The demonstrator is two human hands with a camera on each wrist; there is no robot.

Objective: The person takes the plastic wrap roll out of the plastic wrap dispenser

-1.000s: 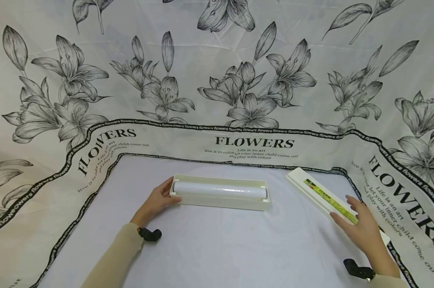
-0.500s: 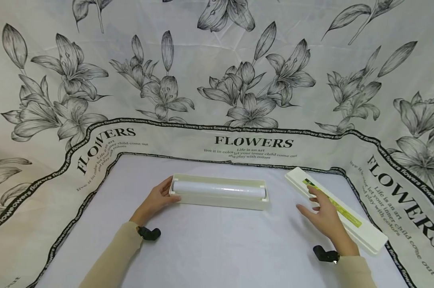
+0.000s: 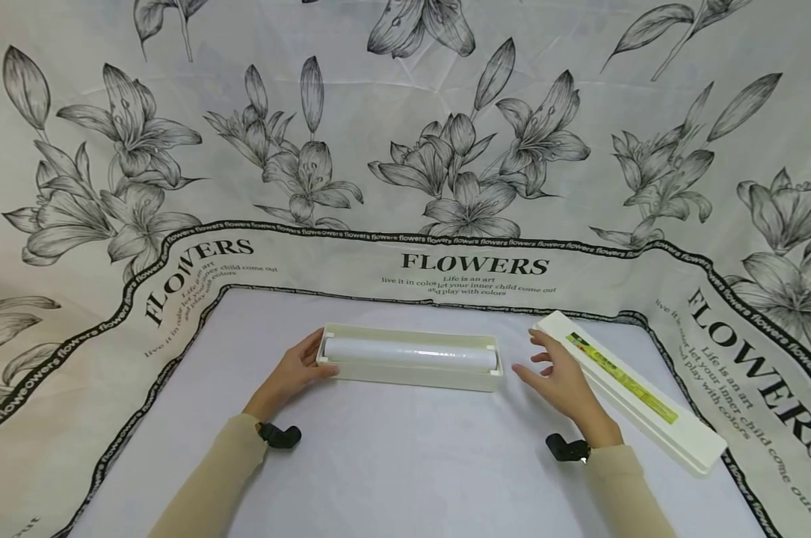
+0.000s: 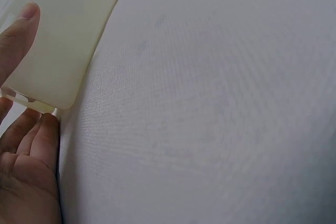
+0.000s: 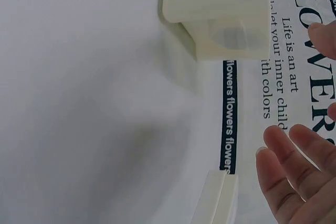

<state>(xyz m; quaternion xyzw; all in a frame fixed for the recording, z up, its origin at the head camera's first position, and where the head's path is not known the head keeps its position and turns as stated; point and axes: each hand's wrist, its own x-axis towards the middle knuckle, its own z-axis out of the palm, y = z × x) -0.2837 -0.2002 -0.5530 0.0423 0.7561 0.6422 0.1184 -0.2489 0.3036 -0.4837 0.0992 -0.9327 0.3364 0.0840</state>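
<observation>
A long cream dispenser box (image 3: 412, 371) lies across the white cloth with a white film roll (image 3: 408, 353) inside it. My left hand (image 3: 306, 366) grips the box's left end; in the left wrist view the thumb (image 4: 18, 32) lies on the box (image 4: 65, 35) and the fingers (image 4: 39, 140) curl under its corner. My right hand (image 3: 552, 373) hovers open with spread fingers just right of the box's right end, touching nothing. Right of that hand lies the box's long cream lid (image 3: 637, 396) with a green label. The right wrist view shows the box end (image 5: 220, 9), the lid's tip (image 5: 216, 200) and my open right hand (image 5: 294, 174).
A white cloth printed with grey lilies and "FLOWERS" lettering (image 3: 475, 264) covers the table and rises behind as a backdrop. A black printed border (image 3: 176, 351) frames the flat work area. Black camera mounts sit on both wrists (image 3: 279, 436) (image 3: 566, 447).
My right hand has left the lid and moved left across the cloth toward the box's right end. The left hand, box and lid have stayed in place.
</observation>
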